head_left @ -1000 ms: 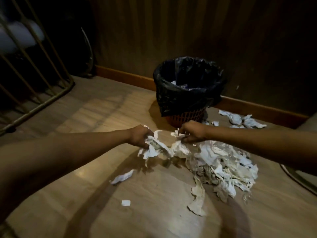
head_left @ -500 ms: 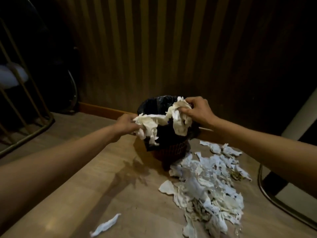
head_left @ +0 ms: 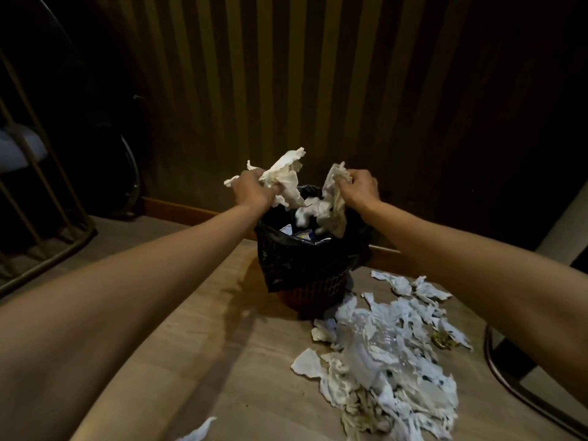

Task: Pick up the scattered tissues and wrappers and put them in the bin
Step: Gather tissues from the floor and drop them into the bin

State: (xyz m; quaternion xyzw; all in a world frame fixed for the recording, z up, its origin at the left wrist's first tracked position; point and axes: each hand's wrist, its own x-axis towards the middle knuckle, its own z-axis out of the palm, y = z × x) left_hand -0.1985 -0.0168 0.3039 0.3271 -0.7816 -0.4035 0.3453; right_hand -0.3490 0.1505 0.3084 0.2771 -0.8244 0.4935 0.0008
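A small bin with a black bag liner stands on the wooden floor against the striped wall. Both hands hover over its mouth. My left hand grips a crumpled wad of white tissues. My right hand grips another wad of tissues that hangs down into the bin's opening. A big heap of torn tissues and clear wrappers lies on the floor to the right of the bin. One loose tissue scrap lies near the bottom edge.
A metal railing runs along the left. A wooden skirting board lines the wall behind the bin. A curved metal chair leg sits on the floor at the right, close to the heap.
Both hands rose from the floor heap with tissues and now sit above the bin's mouth, slightly higher and closer together than half a second ago. The view tilted up.
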